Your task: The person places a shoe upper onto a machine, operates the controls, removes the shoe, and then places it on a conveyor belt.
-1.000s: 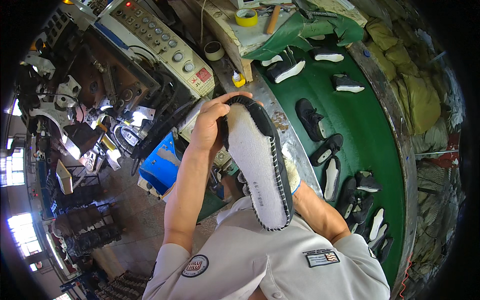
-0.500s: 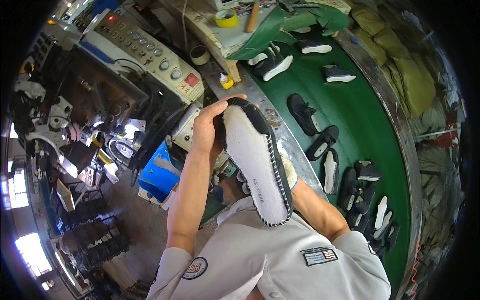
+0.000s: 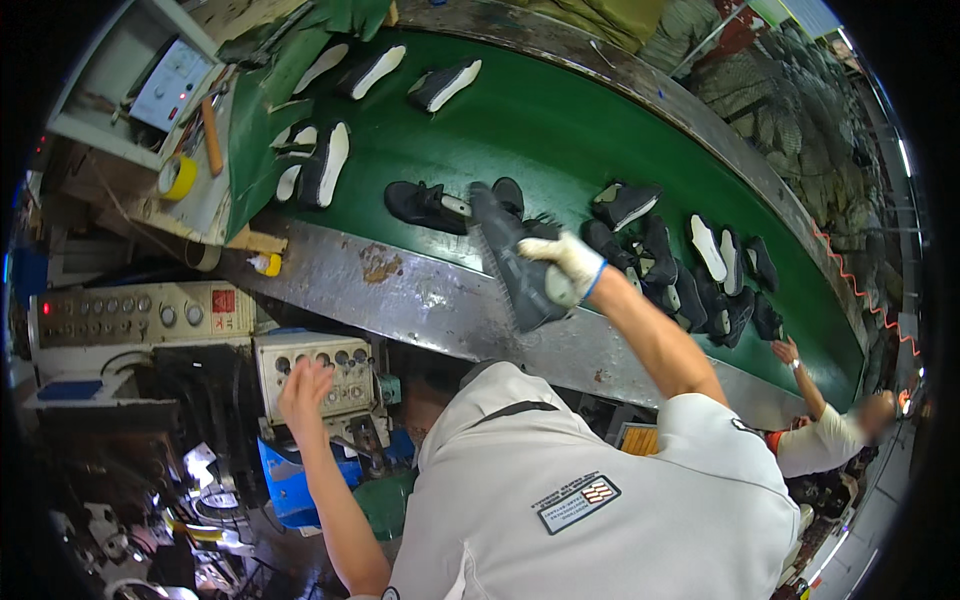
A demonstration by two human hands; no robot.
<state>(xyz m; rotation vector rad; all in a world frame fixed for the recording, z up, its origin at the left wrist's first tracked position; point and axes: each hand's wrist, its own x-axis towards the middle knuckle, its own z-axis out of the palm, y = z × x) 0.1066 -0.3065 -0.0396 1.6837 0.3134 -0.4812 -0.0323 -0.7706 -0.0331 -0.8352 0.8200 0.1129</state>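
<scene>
My right hand [image 3: 566, 262], in a white glove with a blue cuff edge, grips a black shoe [image 3: 508, 262]. The shoe is tilted, slightly blurred, over the metal edge [image 3: 420, 290] of the green conveyor belt [image 3: 560, 130]. Its upper faces me and its toe points away; the sole is hidden. Just beyond it lie more black shoes, among them one on its side [image 3: 415, 203]. My bare left hand [image 3: 306, 390] is raised, with nothing in it, its fingers loosely apart. It is nearest to the front of a small control box [image 3: 335, 372].
Black shoes with white soles [image 3: 708, 247] lie scattered and heaped along the belt. At left, a bench carries yellow tape [image 3: 178, 177] and a wooden-handled hammer [image 3: 211, 137]. Below it stands a control panel [image 3: 130, 315]. A co-worker's hand [image 3: 787, 352] reaches toward the belt at far right.
The view has swung toward the belt. The shoe, held before me sole up in both hands, has moved over the belt's edge in my right hand. My left hand has let go.
</scene>
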